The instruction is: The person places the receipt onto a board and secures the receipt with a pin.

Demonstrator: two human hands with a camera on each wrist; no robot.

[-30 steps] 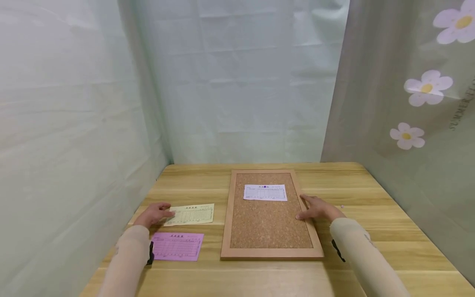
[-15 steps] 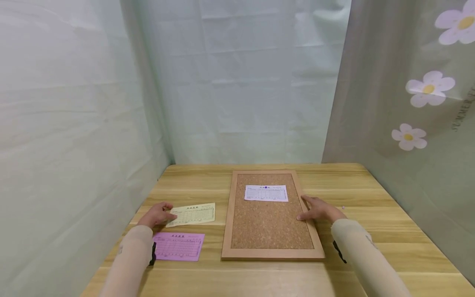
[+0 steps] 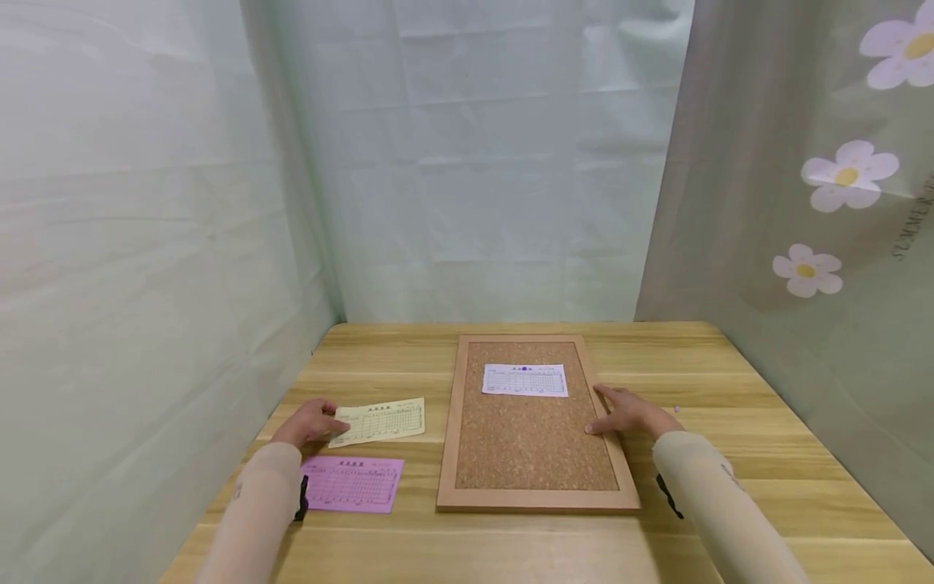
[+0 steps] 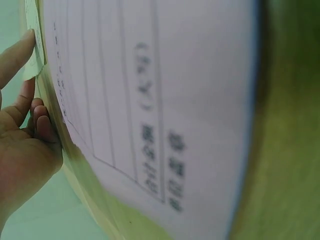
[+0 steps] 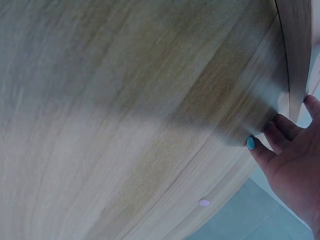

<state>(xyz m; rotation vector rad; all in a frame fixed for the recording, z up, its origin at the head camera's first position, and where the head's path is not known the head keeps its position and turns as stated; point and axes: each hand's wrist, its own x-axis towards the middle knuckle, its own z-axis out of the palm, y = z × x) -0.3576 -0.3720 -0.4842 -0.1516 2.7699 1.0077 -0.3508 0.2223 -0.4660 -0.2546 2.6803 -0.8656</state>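
Observation:
My left hand [image 3: 312,420] pinches the left end of a pale yellow printed slip [image 3: 383,420], which lies slightly askew on the table. Below it is a pink slip [image 3: 353,484], seen close up as the large printed slip [image 4: 200,100] in the left wrist view. My right hand [image 3: 627,411] grips the right side of a wood-framed cork board [image 3: 533,454], thumb on top and fingers along the outer edge. A small teal disc [image 5: 250,143] shows at one right fingertip; whether it is held is unclear. On the cork lies a white slip [image 3: 525,381] under a purple pushpin [image 3: 524,368].
A small pinkish-purple pushpin [image 3: 677,409] lies on the wooden table [image 3: 730,487] right of my right hand. Pale curtains [image 3: 481,162] enclose the table at the back and both sides; the right one has printed flowers.
The yellow slip has shifted slightly right and its right end has tipped a little away from me, together with my left hand. My right hand stays on the board. The head view drifts slightly.

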